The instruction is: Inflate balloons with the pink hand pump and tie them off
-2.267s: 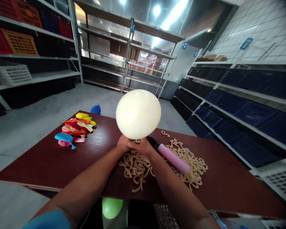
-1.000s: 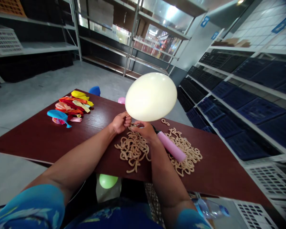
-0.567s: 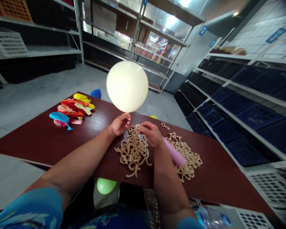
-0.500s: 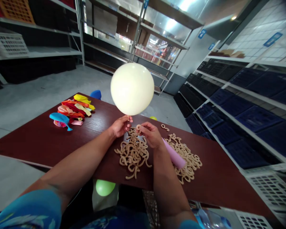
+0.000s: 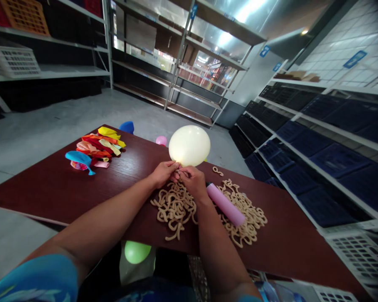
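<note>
A cream balloon [image 5: 189, 144], inflated, stands above the table's far edge, its neck pointing down toward me. My left hand [image 5: 164, 173] pinches that neck. Close against it, my right hand [image 5: 192, 180] has its fingers closed at the same spot; what lies between them is hidden. Under both hands spreads a pile of tan, curled, rope-like pieces [image 5: 173, 209]. A second pile of such pieces [image 5: 252, 218] lies to the right. A pink cylinder with a dark end [image 5: 226, 204] rests on that pile, beside my right forearm.
Uninflated balloons [image 5: 97, 144] in several colours lie at the left of the dark brown table [image 5: 113, 184]. One loose tan curl [image 5: 217, 170] is near the far edge. A green balloon [image 5: 137, 251] sits below the near edge, a pink balloon [image 5: 161, 140] beyond the far one. Shelves [image 5: 302, 117] stand right.
The cream balloon has come down, shifted right and looks smaller. My hands, apart before, now meet at its neck. The tan ring-shaped piece seen in my right fingers is now hidden.
</note>
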### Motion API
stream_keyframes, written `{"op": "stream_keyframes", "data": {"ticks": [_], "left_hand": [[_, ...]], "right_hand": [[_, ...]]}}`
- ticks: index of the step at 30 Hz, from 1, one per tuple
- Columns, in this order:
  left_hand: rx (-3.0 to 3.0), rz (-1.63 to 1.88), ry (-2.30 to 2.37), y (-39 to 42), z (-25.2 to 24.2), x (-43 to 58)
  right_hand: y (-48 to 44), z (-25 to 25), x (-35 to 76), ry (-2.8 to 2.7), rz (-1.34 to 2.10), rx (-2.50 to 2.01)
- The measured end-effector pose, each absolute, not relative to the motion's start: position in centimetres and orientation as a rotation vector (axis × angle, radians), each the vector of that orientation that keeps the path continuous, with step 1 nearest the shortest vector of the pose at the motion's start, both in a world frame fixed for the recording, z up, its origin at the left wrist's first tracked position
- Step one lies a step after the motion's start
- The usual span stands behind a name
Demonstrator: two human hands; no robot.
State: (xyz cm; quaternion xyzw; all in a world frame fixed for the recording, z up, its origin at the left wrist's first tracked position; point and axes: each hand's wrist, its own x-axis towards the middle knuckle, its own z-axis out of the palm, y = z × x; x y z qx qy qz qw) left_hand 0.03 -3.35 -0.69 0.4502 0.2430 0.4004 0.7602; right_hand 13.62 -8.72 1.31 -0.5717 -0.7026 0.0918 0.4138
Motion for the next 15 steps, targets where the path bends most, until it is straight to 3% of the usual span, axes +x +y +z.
{"op": "stream_keyframes", "data": {"ticks": [11, 15], "left_hand": [[1.103, 0.837, 0.581, -3.14, -1.0, -0.28], [1.298, 0.762, 0.622, -2.86, -0.98, -0.77]], "right_hand": [[-8.78, 1.82, 13.99, -1.723, 0.06, -1.519], [-8.85, 2.01, 13.82, -1.676, 0.144, -1.512]]}}
